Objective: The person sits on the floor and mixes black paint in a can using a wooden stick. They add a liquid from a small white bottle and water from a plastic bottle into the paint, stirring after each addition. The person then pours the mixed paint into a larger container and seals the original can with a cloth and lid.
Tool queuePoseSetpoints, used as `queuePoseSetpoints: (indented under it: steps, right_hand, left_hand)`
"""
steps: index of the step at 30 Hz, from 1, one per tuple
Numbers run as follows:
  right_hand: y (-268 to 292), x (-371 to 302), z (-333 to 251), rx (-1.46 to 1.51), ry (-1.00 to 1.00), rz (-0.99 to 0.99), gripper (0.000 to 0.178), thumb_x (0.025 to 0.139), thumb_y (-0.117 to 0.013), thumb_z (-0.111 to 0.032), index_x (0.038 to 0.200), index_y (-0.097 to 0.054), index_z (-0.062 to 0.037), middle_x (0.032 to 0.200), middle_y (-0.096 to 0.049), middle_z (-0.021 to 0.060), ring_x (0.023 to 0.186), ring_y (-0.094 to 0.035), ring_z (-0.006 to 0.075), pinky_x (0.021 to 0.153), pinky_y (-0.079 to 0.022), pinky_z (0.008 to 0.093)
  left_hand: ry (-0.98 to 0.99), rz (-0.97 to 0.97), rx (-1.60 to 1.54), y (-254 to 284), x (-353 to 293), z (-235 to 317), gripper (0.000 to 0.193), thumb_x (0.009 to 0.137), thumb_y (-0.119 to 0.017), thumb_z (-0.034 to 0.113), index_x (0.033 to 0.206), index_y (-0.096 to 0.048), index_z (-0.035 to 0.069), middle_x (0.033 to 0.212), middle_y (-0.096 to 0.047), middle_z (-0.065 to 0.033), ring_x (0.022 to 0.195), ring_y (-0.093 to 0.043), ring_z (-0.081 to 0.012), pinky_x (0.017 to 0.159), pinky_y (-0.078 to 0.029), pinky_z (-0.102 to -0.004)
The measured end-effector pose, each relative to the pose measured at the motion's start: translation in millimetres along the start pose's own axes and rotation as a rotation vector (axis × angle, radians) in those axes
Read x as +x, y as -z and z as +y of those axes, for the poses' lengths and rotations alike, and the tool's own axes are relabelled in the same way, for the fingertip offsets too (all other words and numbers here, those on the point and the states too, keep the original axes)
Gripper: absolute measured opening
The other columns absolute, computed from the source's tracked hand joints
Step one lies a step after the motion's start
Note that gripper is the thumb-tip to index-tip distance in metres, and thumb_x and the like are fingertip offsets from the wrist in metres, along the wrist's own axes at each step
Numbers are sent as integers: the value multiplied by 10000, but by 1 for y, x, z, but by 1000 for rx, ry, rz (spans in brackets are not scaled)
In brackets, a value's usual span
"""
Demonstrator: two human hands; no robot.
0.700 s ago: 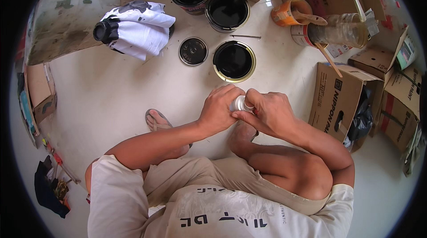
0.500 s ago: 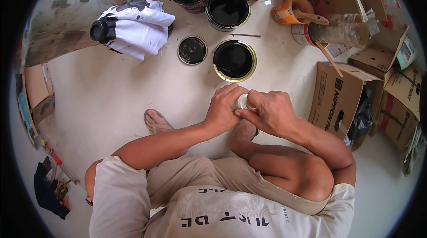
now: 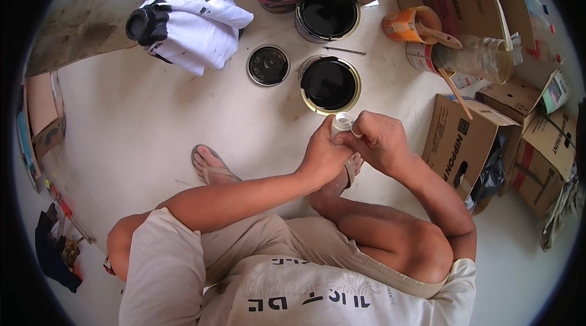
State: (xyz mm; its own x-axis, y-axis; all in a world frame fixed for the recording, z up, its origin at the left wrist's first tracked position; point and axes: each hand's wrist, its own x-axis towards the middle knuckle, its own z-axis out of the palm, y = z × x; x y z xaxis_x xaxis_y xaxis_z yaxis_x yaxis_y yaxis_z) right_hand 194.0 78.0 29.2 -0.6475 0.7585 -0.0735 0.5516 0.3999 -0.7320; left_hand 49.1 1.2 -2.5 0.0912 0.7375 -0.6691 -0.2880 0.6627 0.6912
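My left hand is wrapped round a small white bottle, its round mouth uncovered and facing up. Close against it, my right hand pinches what looks like the bottle's white cap, partly hidden by the fingers. Just beyond my hands stands an open tin of black paint. A round black-smeared lid lies to the left of that tin.
Two more open tins of black paint, one with a brush in it, stand farther back. A nail-like rod lies between. White cloth is at the left, an orange pot and glass jar at the right, beside cardboard boxes.
The bottle's mouth has come into view, with the white cap now apart from it in my right hand. Both hands have shifted a little to the right, and the view has moved slightly.
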Motion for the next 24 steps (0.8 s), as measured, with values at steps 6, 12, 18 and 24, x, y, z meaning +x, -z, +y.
queuePoseSetpoints:
  steps: [6,12,18,24]
  right_hand:
    - [9,28,15,172,-211,-162,366,856,-861,-238,880,-546,-52,721,-616,134,630,-608,334,588,-476,417]
    - [9,41,21,139,-249,-199,368,865,-863,-268,916,-588,-27,707,-628,160,628,-612,334,604,-483,423]
    - [9,45,25,144,-320,-205,384,864,-864,-309,948,-627,-19,700,-632,166,619,-610,301,605,-487,412]
    - [13,50,22,129,-384,-230,363,883,-843,-306,959,-650,-8,697,-634,176,619,-616,298,607,-491,415]
  left_hand:
    - [204,-114,-284,-5,-1,11,415,945,-661,56,1260,-392,40,960,-626,-92,790,-674,-161,649,-577,-350]
    - [235,-92,-326,-7,-5,0,503,951,-714,162,1310,-398,9,1075,-583,-110,889,-646,-155,678,-557,-331]
    - [282,-126,-362,-7,-14,14,530,974,-688,189,1353,-360,16,1111,-559,-104,897,-608,-137,692,-535,-313]
    - [295,-97,-427,-9,-19,27,515,1000,-649,186,1369,-324,31,1125,-549,-92,880,-580,-117,653,-491,-288]
